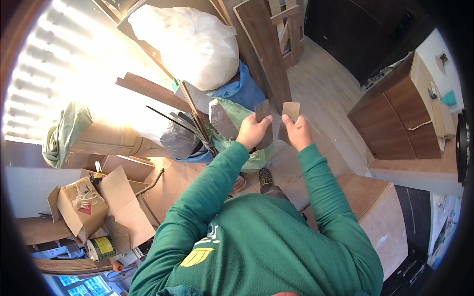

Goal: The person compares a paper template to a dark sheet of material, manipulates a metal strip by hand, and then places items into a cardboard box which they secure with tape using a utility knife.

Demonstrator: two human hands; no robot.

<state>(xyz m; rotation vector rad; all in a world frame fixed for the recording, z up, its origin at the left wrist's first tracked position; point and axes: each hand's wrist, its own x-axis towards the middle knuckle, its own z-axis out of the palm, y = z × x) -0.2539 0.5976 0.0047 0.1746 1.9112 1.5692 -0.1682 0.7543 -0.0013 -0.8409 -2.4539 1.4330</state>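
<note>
Out in front of me, both my hands are raised side by side, with a narrow gap between them. My left hand (253, 131) is closed around a flat dark brown strip of wood (262, 109), its thumb pressed on the face. A shorter, lighter brown wood piece (291, 108) is pinched in my right hand (298, 133), thumb on top. Lower parts of both pieces are partly covered by my fingers. Just behind my left hand stands a green mesh sack (237, 111) with a board offcut (222, 118) sticking out of it.
A large white plastic bag (192, 44) sits over a blue sack (242, 89) ahead. Long boards (264, 49) lean beyond. Left are an open cardboard box (83, 207) and a paint can (102, 247). Right stand a brown cabinet (395, 113) and a wooden box (365, 197).
</note>
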